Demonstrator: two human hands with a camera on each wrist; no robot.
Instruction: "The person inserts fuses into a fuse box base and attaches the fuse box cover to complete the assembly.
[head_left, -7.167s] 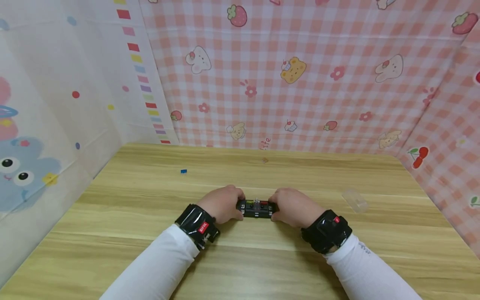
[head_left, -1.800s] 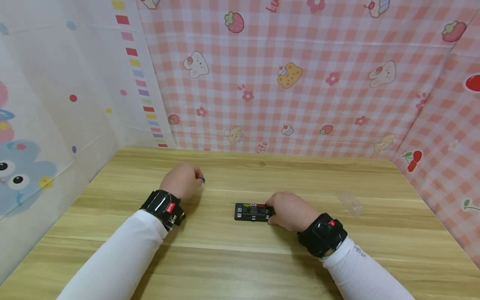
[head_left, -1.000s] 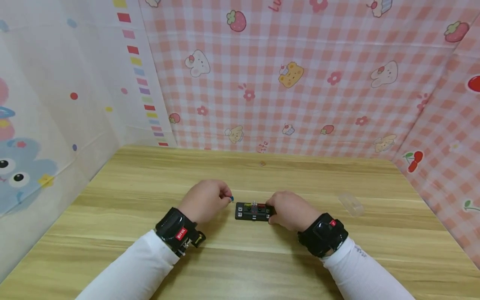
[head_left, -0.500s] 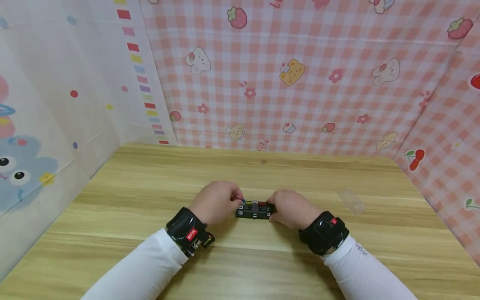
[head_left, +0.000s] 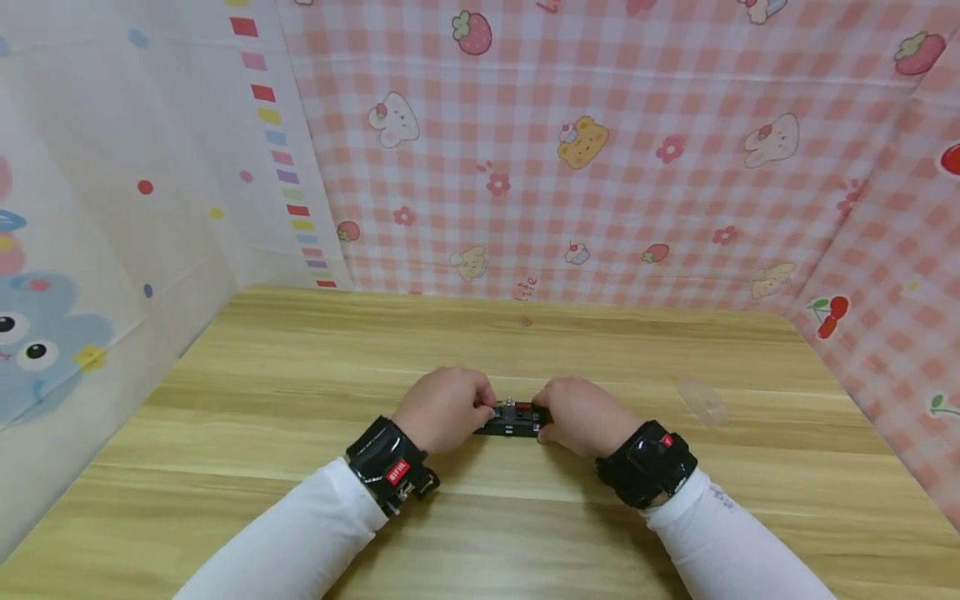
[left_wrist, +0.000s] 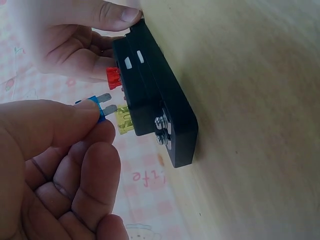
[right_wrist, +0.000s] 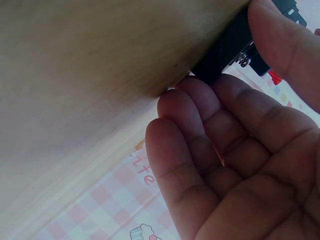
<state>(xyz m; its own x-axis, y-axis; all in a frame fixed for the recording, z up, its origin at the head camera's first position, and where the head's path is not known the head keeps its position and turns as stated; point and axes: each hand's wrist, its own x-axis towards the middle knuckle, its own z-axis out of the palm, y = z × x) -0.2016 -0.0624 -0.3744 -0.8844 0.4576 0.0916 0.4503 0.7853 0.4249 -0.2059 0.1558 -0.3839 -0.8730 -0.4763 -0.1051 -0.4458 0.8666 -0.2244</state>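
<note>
My left hand [head_left: 444, 408] pinches a blue blade fuse [left_wrist: 100, 106] between thumb and forefinger. In the left wrist view its two metal prongs point at the black fuse block [left_wrist: 150, 85], close to the top of a yellow blade fuse [left_wrist: 123, 120] seated there. A red blade fuse [left_wrist: 114, 78] sits farther along the block. Silver screws [left_wrist: 161, 123] show at the block's near end. With thumb and fingers my right hand [head_left: 585, 417] grips the right end of the block, which lies flat on the table. The head view has the block's left end partly hidden by my left hand.
A clear plastic cover [head_left: 703, 402] lies on the wooden table [head_left: 480, 533] to the right of my right hand. A white patterned cloth [head_left: 150, 125] hangs at the left, and pink checked cloth [head_left: 540, 208] stands behind and at the right.
The blue fuse lay at the back left of the table; my left hand has picked it up and brought it right, over the fuse block. My right hand has kept its grip on the block.
</note>
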